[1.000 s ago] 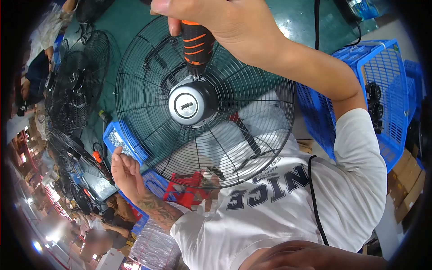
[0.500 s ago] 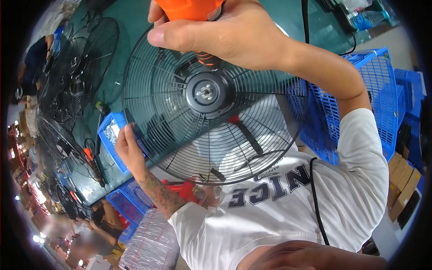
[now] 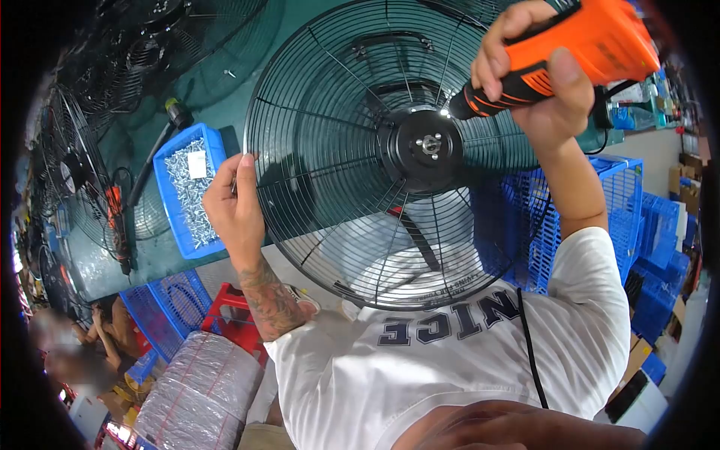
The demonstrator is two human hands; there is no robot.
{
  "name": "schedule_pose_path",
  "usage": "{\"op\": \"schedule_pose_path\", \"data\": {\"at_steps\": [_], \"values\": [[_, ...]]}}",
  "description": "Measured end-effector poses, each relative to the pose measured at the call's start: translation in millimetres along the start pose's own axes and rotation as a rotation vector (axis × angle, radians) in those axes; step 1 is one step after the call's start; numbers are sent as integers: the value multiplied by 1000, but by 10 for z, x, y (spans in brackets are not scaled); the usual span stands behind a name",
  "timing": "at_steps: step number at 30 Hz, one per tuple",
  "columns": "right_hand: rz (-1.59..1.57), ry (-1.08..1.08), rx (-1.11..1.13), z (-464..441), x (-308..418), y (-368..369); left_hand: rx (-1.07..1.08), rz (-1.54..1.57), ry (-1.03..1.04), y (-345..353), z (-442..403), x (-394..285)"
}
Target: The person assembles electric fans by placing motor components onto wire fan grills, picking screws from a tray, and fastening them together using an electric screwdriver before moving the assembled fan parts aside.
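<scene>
Workshop — screw tray (image 3: 204, 250) on green bench (image 3: 147, 264), power driver (image 3: 581, 52), fan grilles (image 3: 409, 154) (several), blue crates (image 3: 661, 231).

drill (image 3: 596, 43): smooth plastic | fan guard (image 3: 406, 154): glossy metal wire | screws (image 3: 193, 206): shiny metal | shirt (image 3: 450, 364): matt cloth

Light: bright | Corners: black, fisheye-curved | Glare: 1 white glint at drill tip (image 3: 460, 106) | Blur: lower-left background people (image 3: 122, 330)
</scene>
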State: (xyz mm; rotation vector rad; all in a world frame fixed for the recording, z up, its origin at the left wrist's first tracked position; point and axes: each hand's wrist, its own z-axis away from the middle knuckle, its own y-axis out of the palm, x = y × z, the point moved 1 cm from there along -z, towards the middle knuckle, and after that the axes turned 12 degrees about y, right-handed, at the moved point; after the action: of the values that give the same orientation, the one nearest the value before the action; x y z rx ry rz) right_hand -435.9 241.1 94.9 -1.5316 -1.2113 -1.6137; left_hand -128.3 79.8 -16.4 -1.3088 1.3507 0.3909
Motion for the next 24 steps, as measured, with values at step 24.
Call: {"op": "schedule_pose_path", "data": {"at_steps": [24], "values": [[87,-68,459,-138,-197,-225,12,95,-42,4,44,78]]}}
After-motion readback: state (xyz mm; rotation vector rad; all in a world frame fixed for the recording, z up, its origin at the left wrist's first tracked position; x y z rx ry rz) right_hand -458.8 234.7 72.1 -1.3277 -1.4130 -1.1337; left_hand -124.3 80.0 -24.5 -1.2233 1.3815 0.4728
